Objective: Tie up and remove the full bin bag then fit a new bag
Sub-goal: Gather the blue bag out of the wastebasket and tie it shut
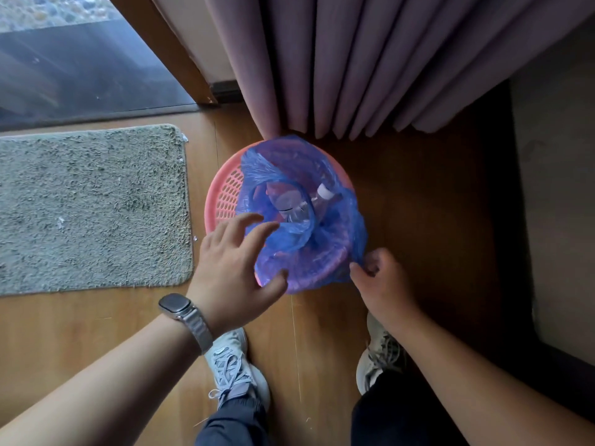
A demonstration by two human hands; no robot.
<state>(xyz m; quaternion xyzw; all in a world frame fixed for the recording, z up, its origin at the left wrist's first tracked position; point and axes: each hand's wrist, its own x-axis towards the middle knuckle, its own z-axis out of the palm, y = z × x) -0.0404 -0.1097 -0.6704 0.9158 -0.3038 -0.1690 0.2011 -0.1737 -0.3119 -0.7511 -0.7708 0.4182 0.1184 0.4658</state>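
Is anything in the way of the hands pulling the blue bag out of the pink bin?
Nothing visible. The right hand pinches the blue bag at its near edge, the left hand is spread over it, and the curtain hangs behind the pink bin.

Thin glossy plastic bag (325, 249) – perforated plastic bin (225, 194), shaggy rug (90, 207), smooth wood floor (322, 349).

A brown wooden floor (322, 349) is seen from above. On its left side a shaggy grey-green mat (90, 207) is laid flat, and a white scrap (194, 238) is spotted just off its right edge. A pink perforated bin (222, 194) is stood upright just beside the mat. A left trainer (235, 365) and a right trainer (383, 352) are planted near it.
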